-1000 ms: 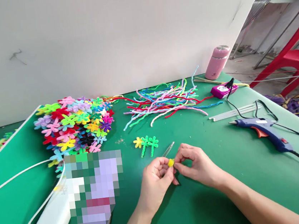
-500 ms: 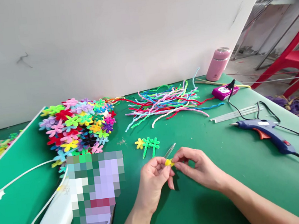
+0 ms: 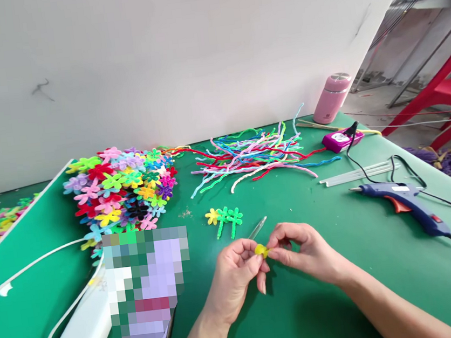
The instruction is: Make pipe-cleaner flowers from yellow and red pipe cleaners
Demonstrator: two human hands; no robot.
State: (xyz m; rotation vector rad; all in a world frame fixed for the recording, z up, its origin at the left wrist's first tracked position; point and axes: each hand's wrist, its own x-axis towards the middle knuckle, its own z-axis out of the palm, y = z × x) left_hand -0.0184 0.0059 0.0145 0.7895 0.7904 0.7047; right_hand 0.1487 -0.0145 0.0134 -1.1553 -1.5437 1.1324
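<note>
My left hand (image 3: 238,276) and my right hand (image 3: 299,247) meet at front centre, both pinching a small fuzzy yellow pipe cleaner piece (image 3: 261,250). The left fingers grip its left side; the right thumb and forefinger hold its right end. Its exact shape is partly covered by fingertips. Just beyond the left fingers, a clear pen-like stick (image 3: 260,227) shows, its lower end hidden by that hand. Farther back lie a small yellow pipe cleaner flower (image 3: 212,216) and two green stemmed ones (image 3: 229,217).
Pipe cleaner flowers (image 3: 121,186) are heaped at left, loose pipe cleaners (image 3: 249,158) behind. A glue gun (image 3: 404,203), glue sticks (image 3: 356,173), purple power socket (image 3: 340,140) and pink flask (image 3: 331,98) stand right. A white appliance (image 3: 77,332) and blurred phone (image 3: 153,291) occupy the near left.
Both hands have shifted slightly right with the yellow piece, which now looks rounder between the fingers. The whole view has moved a little; the other things on the table look unchanged.
</note>
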